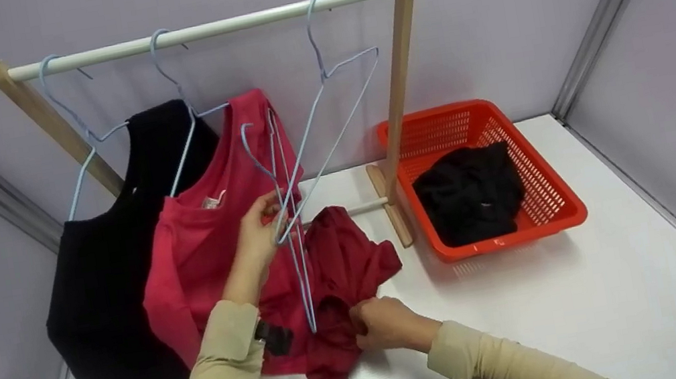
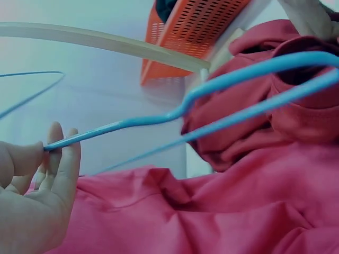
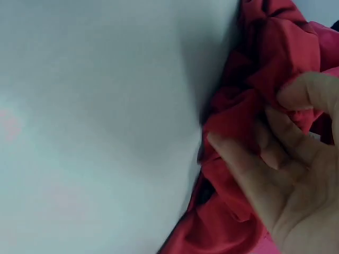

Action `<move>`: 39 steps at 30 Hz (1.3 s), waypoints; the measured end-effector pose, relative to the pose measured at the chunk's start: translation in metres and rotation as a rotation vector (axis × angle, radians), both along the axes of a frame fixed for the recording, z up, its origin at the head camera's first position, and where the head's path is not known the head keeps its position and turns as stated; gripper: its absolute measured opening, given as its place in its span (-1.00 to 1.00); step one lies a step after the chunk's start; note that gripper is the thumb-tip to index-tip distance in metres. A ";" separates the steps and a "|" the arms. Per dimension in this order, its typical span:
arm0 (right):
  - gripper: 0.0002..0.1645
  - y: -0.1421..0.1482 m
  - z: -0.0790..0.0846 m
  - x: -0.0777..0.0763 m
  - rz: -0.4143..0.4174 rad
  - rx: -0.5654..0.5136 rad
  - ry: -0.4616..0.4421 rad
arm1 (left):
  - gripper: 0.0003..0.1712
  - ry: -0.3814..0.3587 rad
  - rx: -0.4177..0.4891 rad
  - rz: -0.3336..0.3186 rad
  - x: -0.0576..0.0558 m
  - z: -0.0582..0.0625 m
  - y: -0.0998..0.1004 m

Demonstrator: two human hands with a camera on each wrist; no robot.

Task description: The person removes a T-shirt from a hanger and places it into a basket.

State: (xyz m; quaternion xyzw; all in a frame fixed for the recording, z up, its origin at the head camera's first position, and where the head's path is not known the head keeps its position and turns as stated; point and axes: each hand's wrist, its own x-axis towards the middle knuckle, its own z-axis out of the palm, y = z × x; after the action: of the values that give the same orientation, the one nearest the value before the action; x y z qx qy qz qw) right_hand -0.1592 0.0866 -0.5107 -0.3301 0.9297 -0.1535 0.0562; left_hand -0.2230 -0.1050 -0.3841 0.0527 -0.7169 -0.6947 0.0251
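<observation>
Between thumb and fingers, my left hand (image 1: 258, 232) pinches a loose light-blue wire hanger (image 2: 143, 121). In the head view that hanger is turned nearly edge-on, its hook up and its long end pointing down over the dark red garment (image 1: 339, 250). This garment lies bunched on the table, with a neck-like opening facing my right hand (image 1: 390, 323). My right hand pinches the cloth at that opening; the right wrist view shows its thumb and fingers in the red folds (image 3: 233, 174). Just left of the held hanger hangs a pink top (image 1: 213, 257).
A rack with a white rail (image 1: 244, 23) carries a black top (image 1: 114, 272), the pink top and a bare blue hanger (image 1: 316, 50), which overlaps my left hand's hanger. Right of the rack, a red-orange basket (image 1: 556, 195) holds black cloth (image 1: 471, 195).
</observation>
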 end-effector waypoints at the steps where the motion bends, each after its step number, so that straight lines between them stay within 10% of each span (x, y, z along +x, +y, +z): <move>1: -0.71 -0.001 0.000 -0.001 -0.030 0.004 0.037 | -0.56 0.000 -0.017 -0.006 0.000 0.003 0.000; 6: 0.07 -0.009 -0.002 -0.009 -0.133 0.089 0.211 | -0.56 -0.021 -0.087 -0.041 0.000 0.015 -0.002; 9: 0.28 -0.011 -0.005 -0.017 -0.130 0.122 0.132 | -0.55 -0.044 -0.133 -0.074 -0.001 0.021 -0.003; 16: 0.00 -0.007 -0.020 -0.030 -0.107 0.041 -0.134 | -0.52 -0.080 -0.068 -0.098 0.002 0.040 -0.005; 29: -0.58 0.023 -0.015 -0.037 -0.114 -0.252 0.152 | -0.60 0.039 -0.023 0.094 0.011 0.058 0.004; 39: -0.52 0.047 0.050 -0.049 -0.243 -0.475 0.133 | -0.66 0.148 0.053 0.134 0.021 0.075 0.012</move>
State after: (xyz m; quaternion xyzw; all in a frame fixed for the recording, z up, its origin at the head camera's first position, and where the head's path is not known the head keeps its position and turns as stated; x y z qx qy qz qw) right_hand -0.2085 0.1339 -0.4610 -0.2294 0.9021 -0.3506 -0.1029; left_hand -0.2023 -0.0935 -0.3091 0.0497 -0.6893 -0.7122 0.1232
